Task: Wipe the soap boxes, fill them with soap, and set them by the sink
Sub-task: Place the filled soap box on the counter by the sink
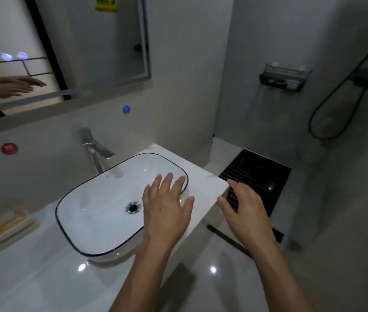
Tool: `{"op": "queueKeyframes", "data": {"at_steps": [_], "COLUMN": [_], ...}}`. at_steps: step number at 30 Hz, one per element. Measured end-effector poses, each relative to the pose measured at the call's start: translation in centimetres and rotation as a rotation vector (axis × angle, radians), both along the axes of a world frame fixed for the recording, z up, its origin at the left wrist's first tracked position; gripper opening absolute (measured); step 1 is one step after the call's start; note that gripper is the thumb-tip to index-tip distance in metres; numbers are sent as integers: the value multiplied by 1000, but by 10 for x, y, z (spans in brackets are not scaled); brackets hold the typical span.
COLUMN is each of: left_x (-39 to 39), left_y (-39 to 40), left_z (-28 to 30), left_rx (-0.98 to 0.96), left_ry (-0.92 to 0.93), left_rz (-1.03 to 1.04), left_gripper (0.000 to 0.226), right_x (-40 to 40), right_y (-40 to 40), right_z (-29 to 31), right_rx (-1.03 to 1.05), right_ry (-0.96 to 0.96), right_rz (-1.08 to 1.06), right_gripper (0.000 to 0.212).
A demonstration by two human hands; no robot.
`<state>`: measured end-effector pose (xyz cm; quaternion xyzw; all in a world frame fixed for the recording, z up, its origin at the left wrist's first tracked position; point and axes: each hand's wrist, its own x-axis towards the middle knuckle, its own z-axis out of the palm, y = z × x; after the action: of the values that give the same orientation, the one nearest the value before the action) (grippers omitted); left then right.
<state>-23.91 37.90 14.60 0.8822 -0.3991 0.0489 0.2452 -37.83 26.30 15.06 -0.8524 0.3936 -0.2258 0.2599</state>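
Note:
A white basin sink (92, 199) with a dark rim sits on a white counter (32, 278). At the far left of the counter lie pale soap boxes (5, 228) with something yellowish in one; they are blurred. My left hand (167, 206) hovers with straight, spread fingers over the sink's right end and holds nothing. My right hand (243, 206) is out past the counter's right edge, fingers spread, also empty. Both hands are far from the soap boxes.
A chrome faucet (95, 149) stands behind the sink. A mirror (9, 64) on the wall reflects my hands. A black slatted floor mat (259, 176) lies right of the counter. A dark wall rack (284, 78) and a shower hose (340, 86) are at the right.

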Motion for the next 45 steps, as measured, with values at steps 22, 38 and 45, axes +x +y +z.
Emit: {"op": "queueKeyframes", "data": {"at_steps": [22, 38, 45], "left_x": [13, 55, 70], "left_y": [-281, -480, -614], "left_z": [-13, -50, -43], "left_rx": [-26, 85, 63], "left_ry": [85, 138, 112], "left_rz": [-508, -577, -517], "left_gripper": [54, 54, 53], "right_x": [-36, 7, 37], "right_y": [-200, -386, -532], "right_z": [-17, -41, -45], "right_rx": [96, 102, 86], "right_ry": [68, 72, 62], "right_rz": [-443, -549, -438], "right_gripper": [56, 55, 57]}}
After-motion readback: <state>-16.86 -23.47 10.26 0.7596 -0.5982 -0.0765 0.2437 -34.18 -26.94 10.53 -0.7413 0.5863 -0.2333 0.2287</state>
